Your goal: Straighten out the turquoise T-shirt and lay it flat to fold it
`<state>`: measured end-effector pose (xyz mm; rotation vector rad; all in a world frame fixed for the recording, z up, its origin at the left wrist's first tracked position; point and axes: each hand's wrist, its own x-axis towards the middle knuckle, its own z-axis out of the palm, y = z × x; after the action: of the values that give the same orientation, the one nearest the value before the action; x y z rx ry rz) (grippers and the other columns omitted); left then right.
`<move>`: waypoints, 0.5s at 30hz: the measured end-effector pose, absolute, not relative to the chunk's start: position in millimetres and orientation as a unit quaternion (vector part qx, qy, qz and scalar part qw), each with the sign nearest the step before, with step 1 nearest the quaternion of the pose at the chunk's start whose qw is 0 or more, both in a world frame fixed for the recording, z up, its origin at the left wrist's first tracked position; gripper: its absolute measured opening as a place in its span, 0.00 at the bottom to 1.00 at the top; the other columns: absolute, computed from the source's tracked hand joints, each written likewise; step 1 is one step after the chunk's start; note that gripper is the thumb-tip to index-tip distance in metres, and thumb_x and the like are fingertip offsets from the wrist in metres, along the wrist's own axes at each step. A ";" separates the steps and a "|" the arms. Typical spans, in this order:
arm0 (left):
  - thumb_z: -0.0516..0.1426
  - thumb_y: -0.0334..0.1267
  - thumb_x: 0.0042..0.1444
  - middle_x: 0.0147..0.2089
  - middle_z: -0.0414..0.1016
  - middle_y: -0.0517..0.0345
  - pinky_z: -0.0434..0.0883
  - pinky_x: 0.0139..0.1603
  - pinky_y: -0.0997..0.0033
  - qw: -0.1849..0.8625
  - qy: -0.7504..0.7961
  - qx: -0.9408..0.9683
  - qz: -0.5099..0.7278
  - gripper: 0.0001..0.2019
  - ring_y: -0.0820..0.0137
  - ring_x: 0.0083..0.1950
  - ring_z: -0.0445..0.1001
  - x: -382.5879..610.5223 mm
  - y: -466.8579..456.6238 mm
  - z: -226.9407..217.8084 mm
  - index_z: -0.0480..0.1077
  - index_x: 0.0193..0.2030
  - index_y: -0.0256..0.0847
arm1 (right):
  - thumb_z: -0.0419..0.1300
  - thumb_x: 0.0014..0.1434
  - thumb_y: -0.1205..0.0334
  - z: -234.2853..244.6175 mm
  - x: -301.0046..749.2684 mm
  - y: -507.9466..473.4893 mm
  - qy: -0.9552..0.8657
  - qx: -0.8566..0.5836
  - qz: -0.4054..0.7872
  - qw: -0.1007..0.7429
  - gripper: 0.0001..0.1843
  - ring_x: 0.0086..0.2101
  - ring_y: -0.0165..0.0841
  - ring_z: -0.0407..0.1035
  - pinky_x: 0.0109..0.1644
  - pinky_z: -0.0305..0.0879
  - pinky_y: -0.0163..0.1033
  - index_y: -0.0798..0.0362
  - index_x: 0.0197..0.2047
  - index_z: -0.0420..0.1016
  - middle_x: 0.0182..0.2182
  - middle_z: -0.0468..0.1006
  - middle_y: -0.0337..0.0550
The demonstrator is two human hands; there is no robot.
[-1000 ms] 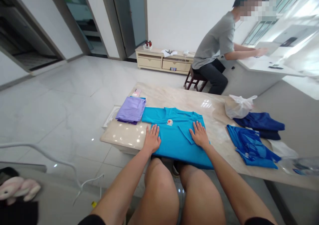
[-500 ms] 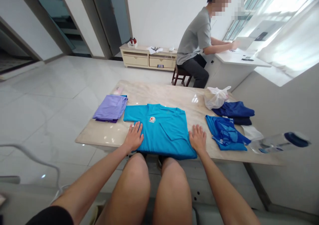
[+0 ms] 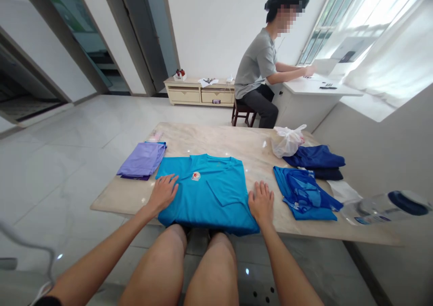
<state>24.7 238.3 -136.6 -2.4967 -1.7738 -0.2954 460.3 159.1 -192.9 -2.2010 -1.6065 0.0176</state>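
A turquoise T-shirt (image 3: 209, 197) with a small red-and-white logo lies on the marble-look table (image 3: 118, 197). One sleeve is spread out to the left; the other is folded in across the front. The bottom of the shirt hangs over the near table edge. My left hand (image 3: 164, 192) rests at the lower edge of the left sleeve, fingers spread. Flat beside the shirt's right edge is my right hand (image 3: 262, 202), its fingers apart. Neither hand grips the fabric.
Folded lilac clothes (image 3: 142, 159) lie at the left. To the right are blue folded clothes (image 3: 304, 193), a dark blue pile (image 3: 320, 156), a white plastic bag (image 3: 287, 141) and a clear bottle (image 3: 375, 209). Beyond, a person (image 3: 257, 67) sits at a white desk (image 3: 311, 89).
My left hand has slid left and slightly away, from the shirt's side onto the sleeve's lower edge. My right hand has stayed beside the shirt. The camera view has tilted up.
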 end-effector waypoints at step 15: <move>0.43 0.46 0.76 0.76 0.68 0.28 0.60 0.79 0.37 -0.004 -0.687 -0.726 -0.037 0.31 0.46 0.80 0.64 55.0 300.1 -138.6 0.67 0.75 0.29 | 0.46 0.73 0.53 -192.7 459.9 159.4 -0.573 -0.784 0.011 0.237 0.36 0.77 0.56 0.52 0.81 0.43 0.69 0.61 0.76 0.70 0.77 0.63 0.62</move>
<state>55.0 300.1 -138.6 -2.2868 -2.1629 -0.1157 459.9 159.4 -192.7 -2.1500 -1.5711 0.0309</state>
